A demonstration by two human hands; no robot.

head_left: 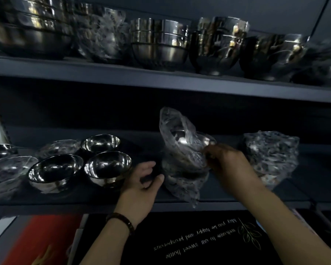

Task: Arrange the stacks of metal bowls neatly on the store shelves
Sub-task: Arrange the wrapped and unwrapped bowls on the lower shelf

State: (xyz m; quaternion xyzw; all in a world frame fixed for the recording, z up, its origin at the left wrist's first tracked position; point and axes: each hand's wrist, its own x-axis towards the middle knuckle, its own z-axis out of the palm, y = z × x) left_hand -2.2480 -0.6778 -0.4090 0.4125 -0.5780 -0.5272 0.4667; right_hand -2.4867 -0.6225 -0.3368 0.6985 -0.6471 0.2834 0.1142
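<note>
Starting nearest you, a black doormat (199, 241) with printed lettering lies below the lower shelf (75, 199). Above it, at centre frame, your right hand (227, 161) has its grip pinched on the upper rim of the bagged stack of bowls (183, 150), which appears tipped, its long axis leaning toward the upper left. Your left hand (141, 180) sits just left of the stack's base, fingers loosely curved and holding nothing. I cannot tell whether the thumb touches the plastic. Loose bowls (107, 165) crowd the left, so room that way looks tight. A second wrapped bundle (271, 155) stands at right. Farther up, the upper shelf (161, 79) carries a row of stacks (159, 43).
</note>
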